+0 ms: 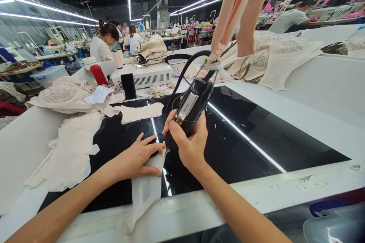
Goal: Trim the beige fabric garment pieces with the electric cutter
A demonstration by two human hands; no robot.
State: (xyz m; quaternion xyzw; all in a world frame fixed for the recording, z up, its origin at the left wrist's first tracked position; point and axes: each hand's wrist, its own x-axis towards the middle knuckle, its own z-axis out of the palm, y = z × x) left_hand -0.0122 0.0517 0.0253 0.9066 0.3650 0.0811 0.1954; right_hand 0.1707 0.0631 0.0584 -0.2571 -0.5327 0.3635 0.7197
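Observation:
My right hand (189,142) is wrapped round the handle of a black hand-held iron (190,110), whose tip rests on the glossy black work surface (256,136). A black hose and pink fabric straps (236,7) rise from the tool toward the ceiling. My left hand (139,157) lies flat, fingers spread, pressing a pale cream fabric piece (145,190) that hangs over the table's front edge, right beside the iron's tip.
Cream cut pieces (71,148) are stacked at the left, with lace garments (61,91) behind. A red bottle (98,74), a phone (128,86) and a white machine box (148,74) stand at the back. More garments (273,60) lie at the right. Other people work beyond.

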